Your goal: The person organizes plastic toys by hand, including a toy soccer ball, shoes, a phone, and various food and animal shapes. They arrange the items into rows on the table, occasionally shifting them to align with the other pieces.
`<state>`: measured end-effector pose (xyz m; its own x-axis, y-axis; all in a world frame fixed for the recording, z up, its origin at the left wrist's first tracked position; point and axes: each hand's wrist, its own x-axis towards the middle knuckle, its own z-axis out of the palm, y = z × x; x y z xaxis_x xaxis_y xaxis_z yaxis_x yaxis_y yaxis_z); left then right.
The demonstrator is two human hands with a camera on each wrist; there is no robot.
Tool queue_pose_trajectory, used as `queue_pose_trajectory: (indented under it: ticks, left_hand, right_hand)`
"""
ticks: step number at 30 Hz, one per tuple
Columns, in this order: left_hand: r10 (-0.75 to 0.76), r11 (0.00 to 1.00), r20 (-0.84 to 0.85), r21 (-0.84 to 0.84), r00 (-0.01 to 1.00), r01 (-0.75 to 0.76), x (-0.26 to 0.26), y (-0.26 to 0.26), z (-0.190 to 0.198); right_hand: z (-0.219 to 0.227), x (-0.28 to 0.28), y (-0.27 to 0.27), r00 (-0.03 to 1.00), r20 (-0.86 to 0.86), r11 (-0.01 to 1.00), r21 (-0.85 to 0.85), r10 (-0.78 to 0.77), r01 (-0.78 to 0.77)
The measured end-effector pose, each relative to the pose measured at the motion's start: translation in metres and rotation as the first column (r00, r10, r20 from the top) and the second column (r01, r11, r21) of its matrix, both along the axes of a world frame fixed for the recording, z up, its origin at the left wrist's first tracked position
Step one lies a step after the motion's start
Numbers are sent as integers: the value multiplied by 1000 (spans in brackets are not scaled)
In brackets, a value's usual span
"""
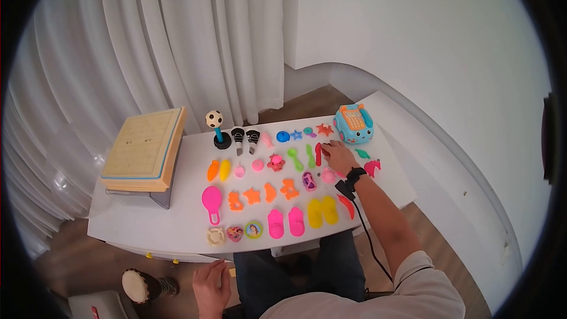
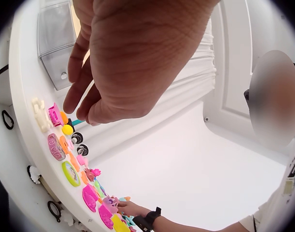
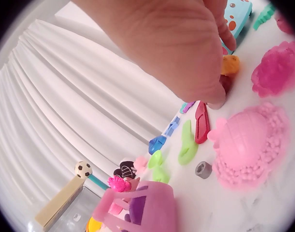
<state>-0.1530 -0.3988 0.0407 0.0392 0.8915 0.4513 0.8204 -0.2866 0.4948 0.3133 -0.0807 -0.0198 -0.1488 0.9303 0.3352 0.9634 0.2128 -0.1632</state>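
Observation:
My right hand (image 1: pixel 339 157) is low over the right part of the white table, fingers bent down around a small orange toy (image 3: pixel 230 64), mostly hidden by the hand. Just beside the thumb lies a red toy knife (image 3: pixel 202 123), followed by a green toy fork (image 1: pixel 310 156) and a green toy spoon (image 1: pixel 295 159). Near the wrist sit a pink frilly toy (image 3: pixel 249 145), a small grey cylinder (image 3: pixel 203 169) and a pink-and-purple toy (image 1: pixel 309 181). My left hand (image 1: pixel 211 288) hangs in front of the table edge, fingers loosely bent, holding nothing.
A toy telephone (image 1: pixel 354 124) stands at the back right. Across the table lie rows of small toys, including pink slippers (image 1: pixel 276 224) and a pink hand mirror (image 1: pixel 211 204). At left a beige box (image 1: pixel 143 145) rests on a grey one. A drum (image 1: pixel 137 286) stands on the floor.

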Motion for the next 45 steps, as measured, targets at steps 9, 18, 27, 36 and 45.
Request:
queue_pose_trajectory:
  ticks: [9, 18, 27, 36, 45]
  left_hand:
    - [-7, 1000, 9, -12, 1000, 7, 1, 6, 2]
    - [-28, 1000, 10, -8, 1000, 29, 7, 9, 3]
    - [-10, 1000, 3, -12, 1000, 10, -1, 3, -4]
    - [-34, 999, 20, -21, 999, 35, 10, 8, 0]
    - [-42, 999, 8, -22, 999, 42, 7, 5, 0]
  right_hand:
    - [5, 18, -24, 997, -33, 991, -115, -66, 62]
    - [15, -5, -17, 970, 70, 971, -70, 234, -229]
    - [10, 0, -28, 969, 48, 962, -140, 242, -233]
    - [29, 25, -40, 984, -16, 982, -61, -178, 177]
    - [36, 55, -50, 941, -182, 956, -117, -286, 268]
